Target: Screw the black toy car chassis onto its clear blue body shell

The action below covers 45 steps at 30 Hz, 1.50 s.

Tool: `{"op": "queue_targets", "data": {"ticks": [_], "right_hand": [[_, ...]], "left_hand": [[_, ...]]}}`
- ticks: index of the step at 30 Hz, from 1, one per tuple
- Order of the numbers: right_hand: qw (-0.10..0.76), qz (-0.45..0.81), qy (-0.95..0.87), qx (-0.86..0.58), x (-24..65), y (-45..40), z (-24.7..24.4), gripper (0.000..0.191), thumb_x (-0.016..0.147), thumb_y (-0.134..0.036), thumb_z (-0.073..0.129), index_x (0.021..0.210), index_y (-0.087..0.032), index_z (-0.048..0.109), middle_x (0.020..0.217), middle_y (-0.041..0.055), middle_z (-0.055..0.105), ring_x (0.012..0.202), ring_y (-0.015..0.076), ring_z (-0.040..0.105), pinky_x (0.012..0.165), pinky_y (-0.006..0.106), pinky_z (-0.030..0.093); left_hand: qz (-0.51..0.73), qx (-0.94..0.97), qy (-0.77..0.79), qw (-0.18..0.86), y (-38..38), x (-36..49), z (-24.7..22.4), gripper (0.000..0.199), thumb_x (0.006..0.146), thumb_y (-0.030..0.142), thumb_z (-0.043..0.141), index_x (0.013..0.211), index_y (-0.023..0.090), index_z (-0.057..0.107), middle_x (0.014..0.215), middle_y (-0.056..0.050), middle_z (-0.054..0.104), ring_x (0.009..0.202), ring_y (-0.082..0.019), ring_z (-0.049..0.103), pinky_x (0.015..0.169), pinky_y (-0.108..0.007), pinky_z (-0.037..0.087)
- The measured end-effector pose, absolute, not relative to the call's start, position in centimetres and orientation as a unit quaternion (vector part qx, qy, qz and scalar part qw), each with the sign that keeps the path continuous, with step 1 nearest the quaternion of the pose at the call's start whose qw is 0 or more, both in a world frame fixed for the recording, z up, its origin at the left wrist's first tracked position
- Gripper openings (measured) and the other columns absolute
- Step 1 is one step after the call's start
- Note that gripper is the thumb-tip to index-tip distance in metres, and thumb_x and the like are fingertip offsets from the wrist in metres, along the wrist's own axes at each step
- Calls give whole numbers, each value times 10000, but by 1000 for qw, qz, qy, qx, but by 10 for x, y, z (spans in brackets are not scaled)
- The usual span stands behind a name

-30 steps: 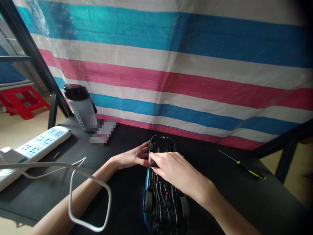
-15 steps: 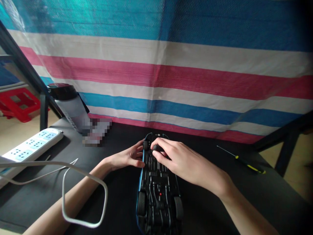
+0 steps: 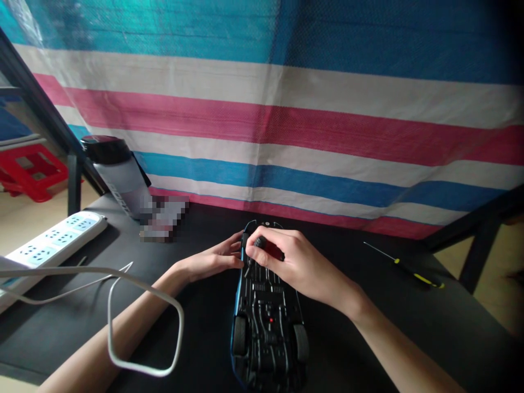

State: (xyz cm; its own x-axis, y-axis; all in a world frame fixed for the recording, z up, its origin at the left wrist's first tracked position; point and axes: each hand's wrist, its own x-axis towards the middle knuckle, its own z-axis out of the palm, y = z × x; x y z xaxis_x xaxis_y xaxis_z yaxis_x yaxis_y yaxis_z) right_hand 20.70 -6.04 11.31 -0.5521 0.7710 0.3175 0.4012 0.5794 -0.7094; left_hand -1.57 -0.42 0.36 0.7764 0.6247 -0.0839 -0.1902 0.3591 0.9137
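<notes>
Two bare hands work over an upturned car on the dark table.
The car lies wheels up, lengthwise, nearly mid-table; the left hand has its fingers spread, their tips at the car's left side, near the far end, while the right hand is over that same end, pinching a small black piece between thumb and fingers. Over on the right there's a screwdriver, well apart from the car. On the left I see a power strip, a bottle and a loose white cable. Behind hangs a striped sheet.
</notes>
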Motion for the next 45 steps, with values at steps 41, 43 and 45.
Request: {"op": "queue_targets", "data": {"ticks": [41,43,45], "right_hand": [[309,36,-902,-300,191,-60,103,227,1002,-199,486,1190,-187,613,1063,55,719,953,197,635,901,362,458],[301,43,-905,-298,190,-60,102,196,1027,-268,499,1160,-188,618,1018,45,724,915,188,646,897,355,461],[289,50,-911,-291,190,-61,102,222,1002,-278,534,1185,-174,604,1043,54,717,930,196,645,905,361,466]], "left_hand": [[271,553,224,755,-6,-14,7,603,839,148,714,1413,215,541,1265,-60,657,1279,-294,543,1070,-382,413],[266,551,241,753,-7,-15,8,595,834,138,704,1404,209,548,1225,-40,672,1318,-304,514,1087,-374,396],[262,554,246,751,-6,-15,8,575,826,129,698,1383,198,570,1223,-34,672,1352,-316,485,1098,-371,386]]}}
